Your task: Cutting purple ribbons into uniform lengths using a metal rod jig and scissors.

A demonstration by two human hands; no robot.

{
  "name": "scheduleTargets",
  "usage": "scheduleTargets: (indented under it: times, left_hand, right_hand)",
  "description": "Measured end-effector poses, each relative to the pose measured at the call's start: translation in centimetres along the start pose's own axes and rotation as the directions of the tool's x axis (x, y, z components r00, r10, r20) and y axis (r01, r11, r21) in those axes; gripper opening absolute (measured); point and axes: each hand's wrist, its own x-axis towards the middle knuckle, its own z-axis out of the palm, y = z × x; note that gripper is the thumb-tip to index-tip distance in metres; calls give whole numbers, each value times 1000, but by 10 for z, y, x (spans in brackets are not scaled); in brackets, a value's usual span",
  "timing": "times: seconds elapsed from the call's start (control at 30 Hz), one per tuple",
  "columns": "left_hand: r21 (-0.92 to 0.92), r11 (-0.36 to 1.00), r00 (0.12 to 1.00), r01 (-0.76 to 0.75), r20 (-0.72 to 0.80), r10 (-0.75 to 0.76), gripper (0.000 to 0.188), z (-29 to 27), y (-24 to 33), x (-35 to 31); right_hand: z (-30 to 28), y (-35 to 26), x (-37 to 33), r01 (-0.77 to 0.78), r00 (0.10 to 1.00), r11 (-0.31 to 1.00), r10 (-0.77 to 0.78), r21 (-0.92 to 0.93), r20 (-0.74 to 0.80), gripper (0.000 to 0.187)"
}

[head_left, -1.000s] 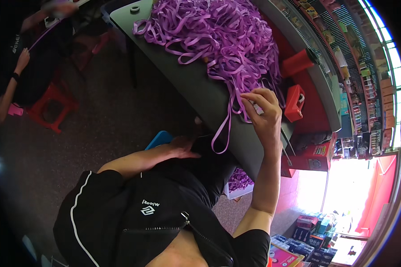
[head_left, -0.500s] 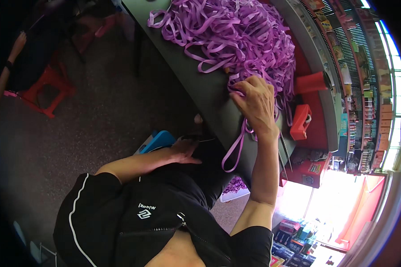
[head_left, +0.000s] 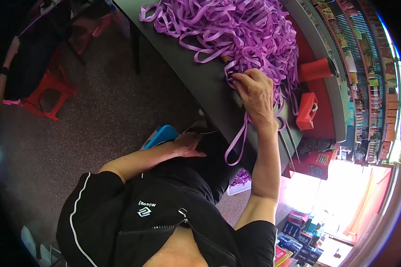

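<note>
A large tangled heap of purple ribbon [head_left: 236,31] covers the far part of the dark grey table [head_left: 182,66]. At its near edge my right hand [head_left: 256,95] has its thumb and fingers pinched together on a strand of ribbon; the fingertips are partly lost among the loops. Below that wrist, a long ribbon loop [head_left: 243,142] hangs over the table's edge. My left hand [head_left: 189,144] lies low by my lap with its fingers stretched out, holding nothing I can see. Beside it is a blue object [head_left: 164,135], partly covered by the forearm.
Right of the heap are a red cylinder [head_left: 316,70], a red tape dispenser [head_left: 306,111] and scissors-like metal blades [head_left: 289,142]. Shelves of small goods [head_left: 365,84] line the right side. A red stool [head_left: 51,93] and another person's arm [head_left: 6,66] are at the left.
My right hand has shifted slightly up toward the heap, its fingertips now on a ribbon loop at the edge. My left hand stays low by my lap. The whole view has tilted a little.
</note>
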Motion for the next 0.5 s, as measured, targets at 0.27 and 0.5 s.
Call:
scheduleTargets:
  times: [0.27, 0.5]
  left_hand:
    - [27, 999, 999, -35, -39, 36, 92, 14, -7, 0]
    - [11, 1000, 1000, -4, 9, 4, 91, 4, 2, 0]
  right_hand:
    - [-24, 0, 12, -115, 962, 947, 181, 300, -202, 12]
    - [-137, 29, 72, -199, 890, 437, 455, 877, -24, 24]
